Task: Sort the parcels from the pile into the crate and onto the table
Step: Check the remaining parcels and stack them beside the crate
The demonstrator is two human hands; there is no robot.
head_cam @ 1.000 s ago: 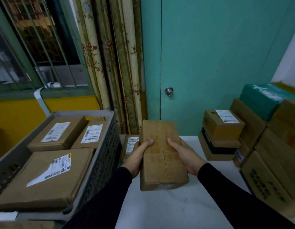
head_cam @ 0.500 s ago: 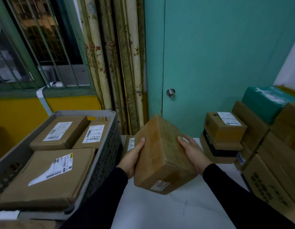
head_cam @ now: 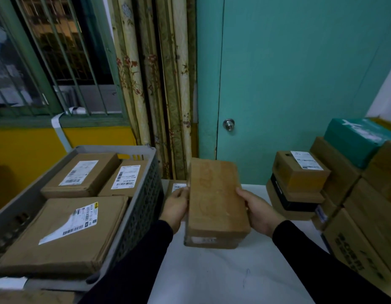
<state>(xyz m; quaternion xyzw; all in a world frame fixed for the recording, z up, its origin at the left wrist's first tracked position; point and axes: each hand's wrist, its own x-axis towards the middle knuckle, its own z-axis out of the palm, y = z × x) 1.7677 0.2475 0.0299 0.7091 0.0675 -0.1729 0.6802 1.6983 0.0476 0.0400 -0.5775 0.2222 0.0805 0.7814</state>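
I hold a plain brown cardboard parcel (head_cam: pixel 214 200) over the white table (head_cam: pixel 223 275), a small label on its near end face. My left hand (head_cam: pixel 176 205) grips its left side and my right hand (head_cam: pixel 259 210) grips its right side. On the left stands a grey plastic crate (head_cam: pixel 144 205) with three labelled brown parcels inside. The pile of parcels (head_cam: pixel 343 194) rises on the right: brown boxes, a labelled one (head_cam: pixel 299 170) and a teal box (head_cam: pixel 356 139) on top. A small labelled parcel (head_cam: pixel 176 187) lies on the table behind my left hand.
A teal door with a round knob (head_cam: pixel 228 123) is straight ahead. Patterned curtains (head_cam: pixel 155 84) and a barred window (head_cam: pixel 47 55) are at the back left. Bare white tabletop lies between my forearms.
I have turned the parcel over in both hands: it was tilted on an edge half a second ago and now lies flat with a plain face up. My hands stay on its sides.
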